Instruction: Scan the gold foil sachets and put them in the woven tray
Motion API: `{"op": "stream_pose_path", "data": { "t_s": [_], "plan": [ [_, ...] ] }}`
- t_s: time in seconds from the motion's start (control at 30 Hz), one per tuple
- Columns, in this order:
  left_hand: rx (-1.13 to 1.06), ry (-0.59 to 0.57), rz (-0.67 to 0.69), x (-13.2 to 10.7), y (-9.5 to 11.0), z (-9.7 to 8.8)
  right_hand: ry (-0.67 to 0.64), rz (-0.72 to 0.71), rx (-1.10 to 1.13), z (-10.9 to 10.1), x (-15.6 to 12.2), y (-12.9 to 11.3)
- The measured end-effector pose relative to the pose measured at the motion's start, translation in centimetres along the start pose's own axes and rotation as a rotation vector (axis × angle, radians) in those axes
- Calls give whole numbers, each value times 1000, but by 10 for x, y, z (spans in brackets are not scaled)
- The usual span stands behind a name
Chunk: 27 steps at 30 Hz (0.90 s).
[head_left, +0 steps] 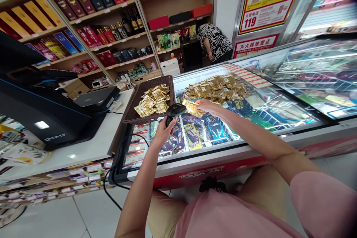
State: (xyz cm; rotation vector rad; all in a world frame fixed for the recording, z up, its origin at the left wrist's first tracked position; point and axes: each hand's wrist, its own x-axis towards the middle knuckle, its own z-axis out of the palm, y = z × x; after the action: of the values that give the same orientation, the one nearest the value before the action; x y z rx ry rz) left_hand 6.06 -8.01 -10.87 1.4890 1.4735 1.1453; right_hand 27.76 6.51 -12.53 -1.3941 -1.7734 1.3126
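Barcode scanner handle (168, 121) half hidden inside left hand (163, 134)

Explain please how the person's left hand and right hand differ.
The left hand grips a black handheld barcode scanner, while the right hand pinches a gold packet. The left hand sits nearer the wicker basket; the right hand reaches farther over the freezer glass. Both are bare and held above the freezer.

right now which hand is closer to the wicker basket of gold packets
Left. The left hand grips a black barcode scanner just off the front corner of the wicker basket. The right hand is farther off to the basket's right, pinching a gold packet.
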Motion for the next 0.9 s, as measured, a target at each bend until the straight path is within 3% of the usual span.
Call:
{"op": "stream_pose_path", "data": {
  "t_s": [0.07, 0.17, 0.27, 0.4, 0.47, 0.53, 0.63, 0.73, 0.83, 0.9],
  "plan": [
    [-17, 47, -14, -4, 1, -9, 21, 46, 41, 1, 1, -14],
    [-56, 167, -45, -10, 5, -35, 76, -15, 76, 12, 13, -40],
    [-63, 345, -56, -18, 8, -70, 39, -85, 51, 42, 35, -73],
    [-99, 551, -64, -33, 9, -119, -39, -168, 1, 97, 60, -112],
    [-120, 592, -90, -41, 8, -139, -45, -295, -20, 117, 69, -121],
    [-127, 692, -87, -46, 7, -155, 17, -400, -102, 121, 76, -117],
    [-160, 788, -62, -47, 5, -171, 210, -378, -309, 95, 86, -87],
    [-183, 835, -42, -39, 5, -174, 465, -164, -527, 41, 91, -42],
    [-193, 771, -44, -26, 6, -161, 684, 28, -655, -15, 90, 1],
    [-178, 690, -72, -18, 8, -146, 747, 83, -701, -45, 89, 22]
  ]
}}
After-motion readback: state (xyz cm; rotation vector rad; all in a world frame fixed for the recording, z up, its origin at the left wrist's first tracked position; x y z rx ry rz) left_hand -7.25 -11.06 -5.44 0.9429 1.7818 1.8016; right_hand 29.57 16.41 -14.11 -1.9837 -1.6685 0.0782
